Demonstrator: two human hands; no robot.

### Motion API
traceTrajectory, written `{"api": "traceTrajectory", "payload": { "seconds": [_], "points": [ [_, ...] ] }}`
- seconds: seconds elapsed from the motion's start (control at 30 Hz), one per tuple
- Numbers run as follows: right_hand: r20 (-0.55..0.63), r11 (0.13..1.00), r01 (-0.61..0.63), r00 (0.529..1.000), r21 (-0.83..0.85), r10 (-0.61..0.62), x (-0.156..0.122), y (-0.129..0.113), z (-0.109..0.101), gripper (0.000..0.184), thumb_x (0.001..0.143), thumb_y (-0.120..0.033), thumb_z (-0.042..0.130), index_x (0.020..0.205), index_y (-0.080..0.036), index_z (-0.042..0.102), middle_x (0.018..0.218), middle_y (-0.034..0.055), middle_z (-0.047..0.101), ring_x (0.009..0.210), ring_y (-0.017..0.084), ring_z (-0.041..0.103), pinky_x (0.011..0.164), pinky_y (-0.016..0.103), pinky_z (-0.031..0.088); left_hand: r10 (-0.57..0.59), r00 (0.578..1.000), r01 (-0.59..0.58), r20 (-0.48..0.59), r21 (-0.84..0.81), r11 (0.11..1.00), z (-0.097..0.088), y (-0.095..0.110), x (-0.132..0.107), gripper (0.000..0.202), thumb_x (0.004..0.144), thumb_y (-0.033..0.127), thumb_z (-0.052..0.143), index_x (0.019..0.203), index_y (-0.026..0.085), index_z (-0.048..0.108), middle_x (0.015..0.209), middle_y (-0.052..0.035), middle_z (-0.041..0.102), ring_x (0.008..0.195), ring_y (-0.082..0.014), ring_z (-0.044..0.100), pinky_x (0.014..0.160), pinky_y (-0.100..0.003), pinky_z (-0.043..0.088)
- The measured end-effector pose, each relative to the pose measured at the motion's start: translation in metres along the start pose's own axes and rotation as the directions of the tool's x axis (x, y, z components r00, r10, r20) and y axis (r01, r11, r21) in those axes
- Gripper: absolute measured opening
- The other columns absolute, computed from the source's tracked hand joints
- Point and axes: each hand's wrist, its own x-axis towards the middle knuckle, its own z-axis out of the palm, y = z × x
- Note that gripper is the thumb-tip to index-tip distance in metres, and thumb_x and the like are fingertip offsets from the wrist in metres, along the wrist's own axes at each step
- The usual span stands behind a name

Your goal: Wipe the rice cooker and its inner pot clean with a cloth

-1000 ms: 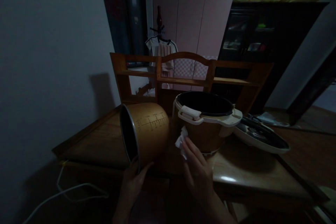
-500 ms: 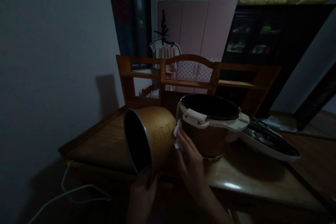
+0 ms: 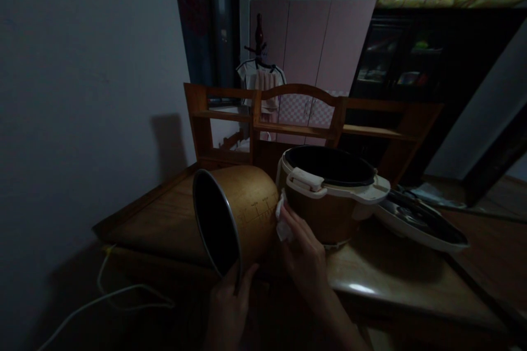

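My left hand (image 3: pixel 230 307) grips the lower rim of a golden inner pot (image 3: pixel 242 214), which is tipped on its side with its dark opening facing left toward me. Pressed against the pot's outer wall is a white tissue (image 3: pixel 282 220) held by my right hand (image 3: pixel 307 255). Just right of the pot stands the rice cooker body (image 3: pixel 333 197), brown with a cream rim, its cavity open. Its lid (image 3: pixel 420 219) hangs open to the right.
A wooden table (image 3: pixel 382 274) carries the cooker. A wooden shelf rack (image 3: pixel 296 115) stands behind it. A white cord (image 3: pixel 102 296) trails at lower left. A grey wall is on the left; a dark cabinet and pink wardrobe stand behind.
My right hand moved the tissue from the cooker's side onto the pot's wall. My left hand took a firmer hold of the pot's rim.
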Motion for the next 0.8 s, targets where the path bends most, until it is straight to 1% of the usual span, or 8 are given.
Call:
{"api": "traceTrajectory", "payload": {
  "seconds": [0.1,0.17,0.23,0.3,0.37,0.47,0.6,0.8],
  "points": [
    [-0.004,1.0,-0.012,1.0,0.024,0.013,0.001,0.002,-0.002,0.07,0.084,-0.002,0.045,0.149,-0.026,0.037,0.146,0.0045,0.047,0.133,0.02,0.045,0.111,0.034,0.038,-0.047,0.999,0.047,0.0,-0.041,0.998,-0.005,-0.003,0.0,0.035,0.09,0.047,0.051,0.097,0.025,0.077,0.097,-0.0057,0.077,0.091,-0.0226,0.074,0.076,-0.023,0.058],
    [-0.03,0.999,-0.033,0.999,0.036,0.034,0.002,0.006,-0.003,0.066,0.085,-0.005,0.047,0.147,-0.025,0.04,0.141,0.0054,0.052,0.129,0.02,0.05,0.107,0.032,0.041,0.006,1.0,-0.006,0.007,-0.027,1.0,-0.008,-0.007,0.0,0.041,0.091,0.053,0.047,0.093,0.025,0.078,0.094,-0.0067,0.077,0.087,-0.0235,0.074,0.073,-0.025,0.059],
    [-0.055,0.996,-0.067,0.996,0.059,0.07,0.002,0.009,-0.004,0.053,0.089,-0.011,0.05,0.14,-0.024,0.049,0.134,0.0065,0.058,0.121,0.021,0.056,0.102,0.031,0.043,0.058,0.998,-0.058,0.025,-0.009,0.998,-0.011,-0.012,0.001,0.049,0.091,0.057,0.042,0.09,0.025,0.078,0.094,-0.008,0.077,0.083,-0.0246,0.075,0.073,-0.028,0.059],
    [-0.065,0.983,-0.145,0.986,0.109,0.152,0.002,0.011,-0.004,0.033,0.092,-0.019,0.053,0.123,-0.021,0.062,0.115,0.0059,0.066,0.103,0.021,0.062,0.089,0.027,0.047,0.024,0.999,-0.022,0.046,-0.039,0.999,-0.013,-0.014,0.001,0.047,0.09,0.057,0.043,0.091,0.025,0.078,0.096,-0.0076,0.077,0.086,-0.0244,0.074,0.076,-0.028,0.059],
    [-0.047,0.943,-0.277,0.956,0.183,0.289,0.001,0.011,-0.004,0.018,0.094,-0.03,0.055,0.099,-0.018,0.068,0.088,0.0021,0.066,0.081,0.018,0.061,0.071,0.024,0.046,-0.072,0.996,0.077,0.058,-0.092,0.993,-0.014,-0.015,0.001,0.04,0.088,0.054,0.051,0.092,0.024,0.077,0.096,-0.0063,0.077,0.091,-0.0241,0.074,0.078,-0.027,0.058],
    [-0.029,0.807,-0.476,0.855,0.349,0.517,-0.001,0.013,-0.003,0.033,0.094,-0.044,0.057,0.078,-0.016,0.065,0.069,-0.0015,0.057,0.068,0.016,0.053,0.06,0.022,0.039,-0.135,0.989,0.143,0.067,-0.133,0.981,-0.017,-0.014,0.0,0.035,0.084,0.052,0.059,0.091,0.022,0.077,0.095,-0.0062,0.077,0.092,-0.0251,0.073,0.08,-0.028,0.058],
    [-0.029,0.625,-0.58,0.721,0.522,0.693,-0.001,0.018,-0.002,0.043,0.089,-0.055,0.06,0.073,-0.015,0.065,0.066,-0.001,0.058,0.068,0.017,0.053,0.061,0.024,0.04,-0.125,0.988,0.138,0.087,-0.156,0.978,-0.02,-0.018,-0.001,0.034,0.081,0.052,0.061,0.091,0.024,0.078,0.097,-0.0065,0.077,0.092,-0.0261,0.073,0.081,-0.031,0.058],
    [-0.115,0.641,-0.541,0.709,0.544,0.696,0.004,0.014,-0.002,0.042,0.088,-0.056,0.061,0.087,-0.016,0.072,0.082,0.0028,0.067,0.087,0.022,0.06,0.073,0.026,0.047,-0.188,0.973,0.21,0.135,-0.174,0.962,-0.022,-0.021,0.0,0.032,0.079,0.05,0.066,0.092,0.023,0.078,0.098,-0.0058,0.077,0.096,-0.0258,0.072,0.083,-0.029,0.057]
  ]
}}
